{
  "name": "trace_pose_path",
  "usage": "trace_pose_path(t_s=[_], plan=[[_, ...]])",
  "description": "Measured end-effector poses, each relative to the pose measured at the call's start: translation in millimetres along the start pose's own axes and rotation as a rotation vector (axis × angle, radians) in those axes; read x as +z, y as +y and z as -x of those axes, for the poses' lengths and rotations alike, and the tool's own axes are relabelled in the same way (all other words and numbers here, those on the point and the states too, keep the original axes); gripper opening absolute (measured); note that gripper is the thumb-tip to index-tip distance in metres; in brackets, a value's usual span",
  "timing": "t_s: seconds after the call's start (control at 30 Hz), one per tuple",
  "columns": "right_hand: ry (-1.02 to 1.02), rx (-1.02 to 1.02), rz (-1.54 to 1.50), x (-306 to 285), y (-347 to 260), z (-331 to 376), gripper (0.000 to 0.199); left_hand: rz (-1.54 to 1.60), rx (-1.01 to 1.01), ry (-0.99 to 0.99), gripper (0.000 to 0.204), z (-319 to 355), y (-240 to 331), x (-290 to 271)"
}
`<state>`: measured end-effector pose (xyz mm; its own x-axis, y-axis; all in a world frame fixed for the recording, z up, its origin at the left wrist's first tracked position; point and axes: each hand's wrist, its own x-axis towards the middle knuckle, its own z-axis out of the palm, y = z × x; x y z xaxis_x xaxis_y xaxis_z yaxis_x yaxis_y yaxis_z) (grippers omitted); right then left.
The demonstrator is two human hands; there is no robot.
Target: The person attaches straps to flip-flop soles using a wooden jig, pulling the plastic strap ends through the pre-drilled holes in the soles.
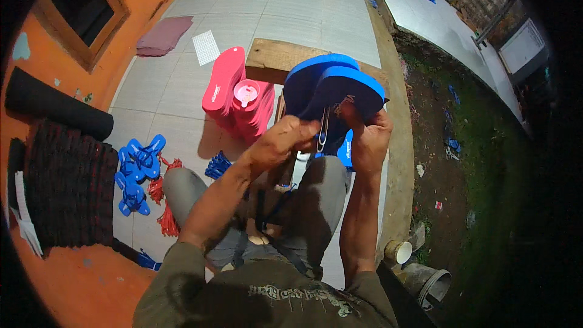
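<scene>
Closest in, the left hand [284, 140] is closed around a thin metal loop tool [322, 130], and the right hand [370, 140] grips the blue sandal sole [340, 88] held above the knees. Farther left stands a pink sole stack [234, 91]; blue straps [136, 170] lie on the floor.

Home sandal workshop — stacked pink soles [234, 94]

— How were the arms placed?
— Both forearms reached up from below, converging.
— And the hands?
— The left hand [284, 140] and right hand [370, 140] were clenched, fingers curled, level with each other.
</scene>
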<state>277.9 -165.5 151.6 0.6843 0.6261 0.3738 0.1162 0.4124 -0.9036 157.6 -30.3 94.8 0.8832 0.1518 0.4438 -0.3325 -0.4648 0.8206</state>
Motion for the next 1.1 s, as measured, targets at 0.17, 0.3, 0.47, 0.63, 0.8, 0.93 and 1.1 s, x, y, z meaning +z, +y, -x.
trace_pose_path(t_s=[0.17, 0.3, 0.47, 0.63, 0.8, 0.93, 1.1], plan=[[-0.056, -0.033, 0.056, 3.5, -8.5, 27.9, 0.024, -0.123, -0.042, 0.486, 0.038, -4.6, 59.8, 10.0], [-0.060, 0.008, 0.076, 2.9, -16.6, 20.1, 0.028, -0.259, -0.111, 0.546, 0.044, -34.0, 96.4, 18.6], [0.032, 0.048, 0.269, 11.5, -23.2, 30.0, 0.025, -0.172, -0.295, 0.536, 0.032, -29.6, 78.8, 29.0], [0.339, -0.014, 0.157, 32.4, -27.2, 97.9, 0.027, -0.490, 0.020, 0.686, 0.035, 27.0, 74.1, 51.2], [-0.010, -0.063, 0.386, 5.2, -8.0, 135.0, 0.025, -0.113, -0.173, 0.524, 0.031, 71.8, 99.2, 66.8], [-0.023, 0.139, 0.147, -6.8, 12.9, 143.4, 0.026, -0.046, -0.280, 0.281, 0.034, 87.4, 80.8, 59.8], [-0.125, 0.084, 0.226, 3.6, 21.8, 120.5, 0.025, 0.021, -0.338, 0.393, 0.031, 85.3, 73.7, 44.6]])
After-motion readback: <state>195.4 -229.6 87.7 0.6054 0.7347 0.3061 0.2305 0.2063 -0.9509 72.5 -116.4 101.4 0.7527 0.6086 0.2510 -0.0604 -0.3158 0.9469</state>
